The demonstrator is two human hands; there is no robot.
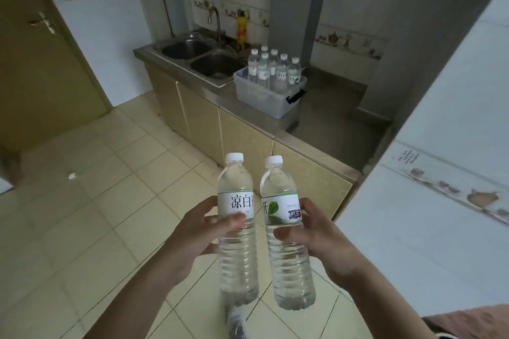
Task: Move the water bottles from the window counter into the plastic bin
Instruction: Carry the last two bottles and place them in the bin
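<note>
Left bottle (238, 228): clear, full, white cap, upright; held out over the tiled floor, label with large dark characters facing the camera.
Left hand (192, 239): wrapped round the left bottle's middle, thumb across the front just under the label, fingers behind.
Right bottle (287, 231): same kind, tilted a little to the left at the cap; label shows a green leaf. Just beside the left bottle, whether touching cannot be told.
Right hand (322, 242): closed on the right bottle at the lower edge of its label, thumb in front, fingers curled round the far side.
Plastic bin (268, 95): translucent, black latch on its right end, standing on the steel counter (330, 129) well beyond the hands.
Bottles in bin (274, 70): a cluster of capped bottles standing upright inside.
Sink (202, 59): double steel basin to the bin's left, tap (216, 20) behind it.
Cabinets (242, 132): beige doors under the counter.
Door (41, 49): brown, far left.
</note>
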